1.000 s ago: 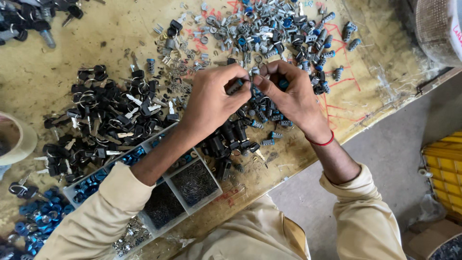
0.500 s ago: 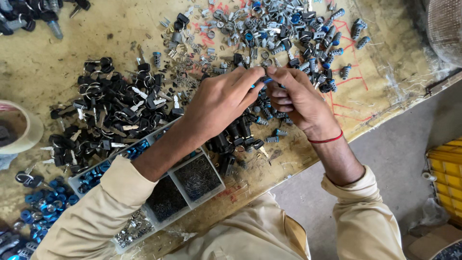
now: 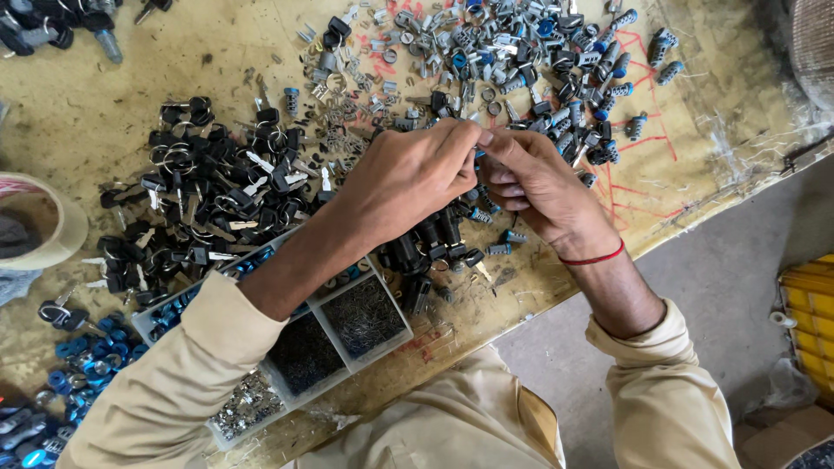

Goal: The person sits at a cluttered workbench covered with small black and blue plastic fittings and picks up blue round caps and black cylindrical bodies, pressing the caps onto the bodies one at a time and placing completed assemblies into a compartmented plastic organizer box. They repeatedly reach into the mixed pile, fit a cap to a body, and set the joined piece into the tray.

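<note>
I see my left hand [image 3: 408,178] and right hand [image 3: 539,187] meeting fingertip to fingertip at the centre of the workbench [image 3: 104,113], both pinched together on a small blue-tipped lock part [image 3: 479,155] that is mostly hidden between them. At twelve o'clock from the hands a dense heap of grey lock cylinders [image 3: 521,52] crowds in; at nine o'clock lies the pile of black keys [image 3: 200,200]. Below the left forearm, at seven o'clock, sits the compartment tray [image 3: 339,334]. The bench edge runs diagonally at four o'clock, with bare grey floor [image 3: 730,278] beyond it. Open bench shows only at ten o'clock.
</note>
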`<state>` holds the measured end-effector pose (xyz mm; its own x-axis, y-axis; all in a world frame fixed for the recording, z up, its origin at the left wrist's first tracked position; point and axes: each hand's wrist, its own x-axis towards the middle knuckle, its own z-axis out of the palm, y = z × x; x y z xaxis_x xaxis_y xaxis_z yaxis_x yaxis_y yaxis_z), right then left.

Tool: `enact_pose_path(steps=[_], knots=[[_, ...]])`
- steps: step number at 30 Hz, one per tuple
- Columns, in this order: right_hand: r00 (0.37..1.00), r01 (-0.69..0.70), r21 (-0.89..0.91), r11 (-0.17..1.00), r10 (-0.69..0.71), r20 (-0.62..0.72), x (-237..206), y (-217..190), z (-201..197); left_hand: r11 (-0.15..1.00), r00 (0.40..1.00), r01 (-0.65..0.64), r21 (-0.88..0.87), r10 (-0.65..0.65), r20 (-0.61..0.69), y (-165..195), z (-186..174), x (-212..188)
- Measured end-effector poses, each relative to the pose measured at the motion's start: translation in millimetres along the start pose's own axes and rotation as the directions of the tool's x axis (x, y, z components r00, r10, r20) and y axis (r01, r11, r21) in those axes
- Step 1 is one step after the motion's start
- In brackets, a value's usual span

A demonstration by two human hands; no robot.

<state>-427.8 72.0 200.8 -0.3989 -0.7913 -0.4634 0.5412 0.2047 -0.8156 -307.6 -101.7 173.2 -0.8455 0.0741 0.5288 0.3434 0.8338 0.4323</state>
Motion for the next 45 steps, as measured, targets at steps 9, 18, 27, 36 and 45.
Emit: enact_pose_path(steps=[9,18,27,36,45], knots=[[0.944,0.281,-0.060,0.958,-0.287,-0.164,5.4,-7.3,-12.6,0.997,0.995,0.041,0.063,-0.035,-0.097,-20.4,-5.9,-17.9],[0.986,0.165,0.031,0.986,-0.165,0.006,-1.1,-0.5,-9.9,0.997,0.979,0.075,0.032,-0.068,-0.192,-0.1,3.4,6.2],[0.992,0.119,0.022,0.993,-0.119,0.027,1.8,1.1,1.5,0.985,0.996,-0.001,0.172,0.015,-0.085,-3.7,-12.5,3.3],[0.992,0.063,-0.006,0.998,-0.062,0.111,-3.0,1.1,7.0,0.936,0.988,-0.137,0.324,0.152,-0.023,-9.2,-13.3,-0.8],[0.982,0.188,-0.148,0.971,-0.181,0.060,-14.2,1.1,15.6,0.957,0.981,-0.163,0.238,0.183,-0.066,-8.0,-7.9,-6.4]])
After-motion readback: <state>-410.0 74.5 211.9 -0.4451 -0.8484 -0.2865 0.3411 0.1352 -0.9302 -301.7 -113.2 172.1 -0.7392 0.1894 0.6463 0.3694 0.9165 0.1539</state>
